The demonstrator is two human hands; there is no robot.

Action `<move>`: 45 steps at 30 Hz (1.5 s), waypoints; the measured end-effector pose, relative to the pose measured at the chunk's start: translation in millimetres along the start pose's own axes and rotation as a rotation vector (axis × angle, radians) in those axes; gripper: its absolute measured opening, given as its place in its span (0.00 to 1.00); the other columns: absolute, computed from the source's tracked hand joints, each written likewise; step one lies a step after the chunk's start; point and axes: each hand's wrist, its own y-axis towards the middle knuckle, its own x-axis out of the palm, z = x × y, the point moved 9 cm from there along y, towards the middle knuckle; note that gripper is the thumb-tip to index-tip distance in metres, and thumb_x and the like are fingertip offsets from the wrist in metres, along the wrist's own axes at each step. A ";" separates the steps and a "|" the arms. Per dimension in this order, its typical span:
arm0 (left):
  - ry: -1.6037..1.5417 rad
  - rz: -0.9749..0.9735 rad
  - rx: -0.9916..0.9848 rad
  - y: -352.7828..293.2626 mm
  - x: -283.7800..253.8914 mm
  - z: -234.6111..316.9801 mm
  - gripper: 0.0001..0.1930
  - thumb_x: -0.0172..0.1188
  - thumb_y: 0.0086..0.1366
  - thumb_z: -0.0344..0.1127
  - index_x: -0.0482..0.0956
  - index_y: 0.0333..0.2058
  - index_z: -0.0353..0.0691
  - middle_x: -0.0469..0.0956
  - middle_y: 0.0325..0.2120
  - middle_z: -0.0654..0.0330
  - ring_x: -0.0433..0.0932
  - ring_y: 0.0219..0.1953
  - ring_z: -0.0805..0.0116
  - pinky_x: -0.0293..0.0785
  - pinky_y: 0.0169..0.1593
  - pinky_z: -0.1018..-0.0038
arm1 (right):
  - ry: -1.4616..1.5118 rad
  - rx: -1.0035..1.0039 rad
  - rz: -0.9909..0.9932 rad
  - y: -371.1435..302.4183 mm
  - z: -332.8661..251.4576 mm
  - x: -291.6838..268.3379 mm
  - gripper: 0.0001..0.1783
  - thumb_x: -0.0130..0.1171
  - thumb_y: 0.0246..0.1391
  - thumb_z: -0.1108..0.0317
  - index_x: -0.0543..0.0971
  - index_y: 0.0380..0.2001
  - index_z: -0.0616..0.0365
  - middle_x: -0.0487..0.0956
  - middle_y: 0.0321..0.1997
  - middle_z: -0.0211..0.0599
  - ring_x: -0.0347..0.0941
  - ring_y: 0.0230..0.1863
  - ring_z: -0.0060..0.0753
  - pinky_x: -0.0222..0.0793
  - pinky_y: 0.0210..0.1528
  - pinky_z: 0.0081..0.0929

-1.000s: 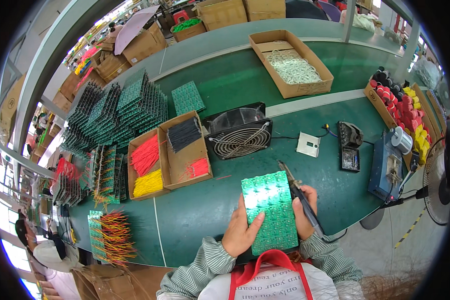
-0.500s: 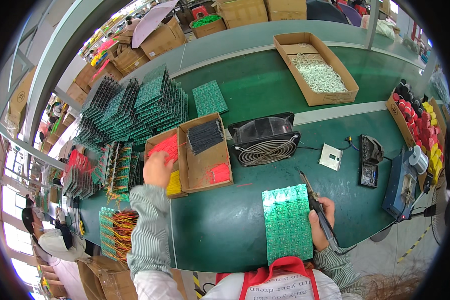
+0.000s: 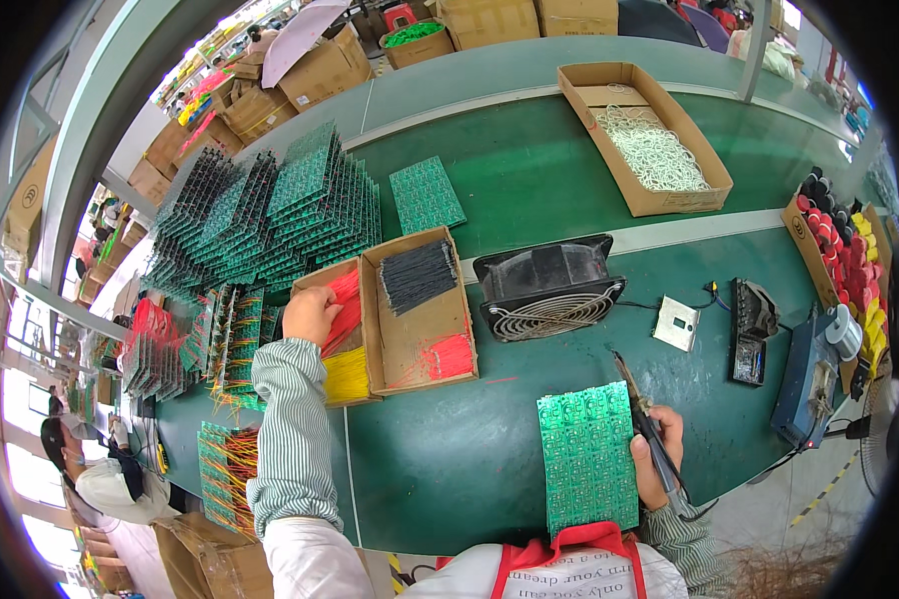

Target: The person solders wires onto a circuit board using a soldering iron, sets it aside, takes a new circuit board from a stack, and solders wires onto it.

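My left hand (image 3: 311, 315) is at the left cardboard box, over its bundle of red wires (image 3: 344, 304). Its fingers are curled in, and their tips are too small to show what they pinch. Yellow wires (image 3: 348, 375) fill the near part of that box. In my right hand (image 3: 657, 456) is a soldering iron (image 3: 659, 444), gripped by its handle with the tip pointing up and away. Just left of that hand, a green circuit board panel (image 3: 589, 459) lies at the table's front edge, close to my apron.
An adjoining cardboard box (image 3: 395, 344) holds black and red wires. Behind stand a fan (image 3: 549, 290) and a box of white rings (image 3: 659, 150). Stacked circuit boards (image 3: 310, 200) rise at the left. A soldering station (image 3: 807, 379) with a solder spool stands right, beside an iron holder (image 3: 749, 329).
My left hand has shifted slightly left and its fingers have drawn in over the red wires. The view has moved a little; my right hand still grips the soldering iron.
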 end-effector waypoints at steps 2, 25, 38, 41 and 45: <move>0.023 0.010 -0.019 -1.5 -2.1 -0.4 0.07 0.63 0.50 0.33 0.75 0.25 0.37 0.76 0.26 0.52 0.75 0.33 0.53 0.71 0.37 0.61 | -0.016 -0.006 -0.014 -0.4 0.3 0.3 0.24 0.58 0.55 0.56 0.64 0.46 0.61 0.66 0.44 0.37 0.62 0.33 0.21 0.61 0.37 0.20; 0.152 0.091 0.116 -1.6 -13.5 1.8 0.09 0.53 0.58 0.31 0.80 0.34 0.37 0.78 0.33 0.47 0.76 0.38 0.50 0.72 0.43 0.61 | 0.045 -0.008 0.042 -11.7 -18.4 -31.5 0.27 0.55 0.57 0.53 0.61 0.50 0.60 0.68 0.50 0.44 0.71 0.53 0.40 0.71 0.48 0.30; 0.644 -0.082 0.306 -21.3 -67.6 92.5 0.06 0.54 0.50 0.27 0.80 0.26 0.37 0.78 0.26 0.51 0.79 0.33 0.56 0.76 0.33 0.63 | 0.101 0.001 0.058 -16.7 -19.4 -43.7 0.22 0.55 0.57 0.60 0.63 0.49 0.61 0.66 0.50 0.43 0.70 0.53 0.40 0.71 0.49 0.30; 0.903 -0.101 0.343 -31.1 -54.9 133.1 0.06 0.55 0.50 0.31 0.81 0.24 0.39 0.78 0.21 0.57 0.78 0.29 0.61 0.73 0.27 0.69 | 0.104 -0.003 0.065 -16.7 -20.2 -45.2 0.22 0.55 0.57 0.60 0.63 0.49 0.61 0.66 0.50 0.44 0.70 0.53 0.40 0.70 0.49 0.30; 0.832 -0.339 0.316 -37.4 22.5 140.8 0.09 0.54 0.55 0.33 0.83 0.29 0.40 0.80 0.28 0.59 0.79 0.33 0.61 0.73 0.32 0.66 | 0.154 -0.015 0.069 -17.1 -23.6 -43.5 0.22 0.56 0.57 0.62 0.63 0.49 0.61 0.65 0.50 0.44 0.69 0.53 0.40 0.70 0.50 0.30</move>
